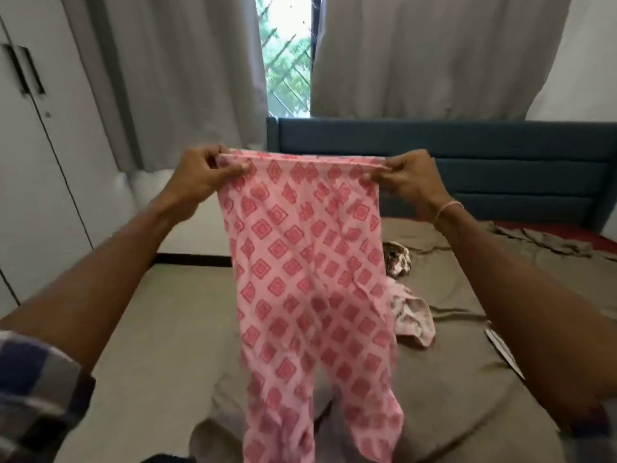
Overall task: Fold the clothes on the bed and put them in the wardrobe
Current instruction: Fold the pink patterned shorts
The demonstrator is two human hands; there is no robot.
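Above the olive-sheeted bed (160, 329), left hand (200, 178) and right hand (409, 182) pinch the waistband corners of pink diamond-print trousers (310, 279) (long axis vertical, legs down), white wardrobe (36, 145) at left, grey curtains (417, 55) behind.

Trousers (307, 262): pale pink, darker pink diamond print
Bed sheet (160, 329): plain khaki-brown
Headboard (484, 155): dark blue
Curtains (417, 55): plain grey
Wardrobe (50, 168): white, black handles (23, 68)
Sleeve (33, 389): blue-and-white check
Crumpled cloth (397, 259): white with brown and pink flowers
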